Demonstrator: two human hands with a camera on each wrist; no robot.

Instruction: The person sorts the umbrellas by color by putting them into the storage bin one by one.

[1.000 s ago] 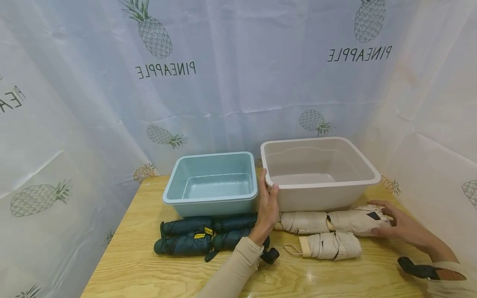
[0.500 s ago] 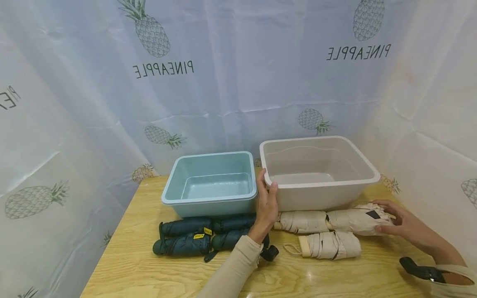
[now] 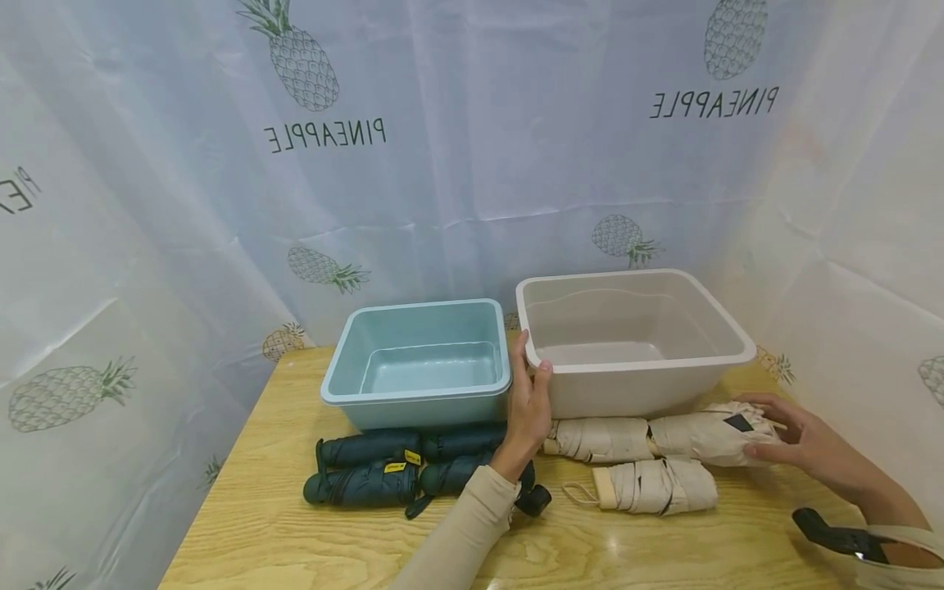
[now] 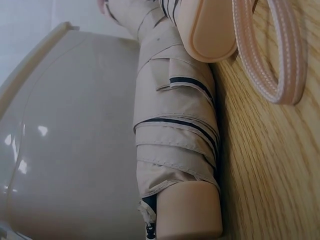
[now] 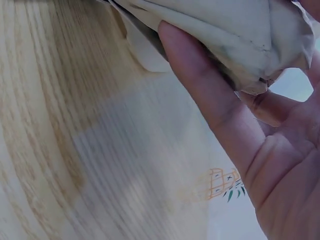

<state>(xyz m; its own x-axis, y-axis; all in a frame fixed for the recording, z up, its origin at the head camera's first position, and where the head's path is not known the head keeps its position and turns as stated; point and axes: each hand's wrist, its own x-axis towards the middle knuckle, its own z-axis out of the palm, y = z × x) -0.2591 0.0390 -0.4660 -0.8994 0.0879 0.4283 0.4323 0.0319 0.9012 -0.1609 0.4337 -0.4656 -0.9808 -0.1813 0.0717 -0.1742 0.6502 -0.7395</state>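
My left hand [image 3: 529,412] rests against the front left corner of a beige basin [image 3: 656,392], its fingers extended along the side and its thumb at the front. It is out of sight in the left wrist view. My right hand [image 3: 800,442] holds the end of a folded beige umbrella [image 3: 701,436] between thumb and fingers, as the right wrist view shows with the thumb [image 5: 200,75] along the fabric. A second beige umbrella [image 3: 601,440] lies end to end with it, below the basin. A third beige umbrella [image 3: 664,487], with a looped strap, lies in front.
A light blue basin [image 3: 424,410] stands left of the beige one. Several folded dark green umbrellas [image 3: 369,486] lie in front of it, partly behind my left forearm. The wooden table [image 3: 295,557] is enclosed by a pineapple-print curtain [image 3: 472,164].
My right hand has shifted very slightly around the umbrella's end. The left hand, both basins and the other umbrellas stay in place.
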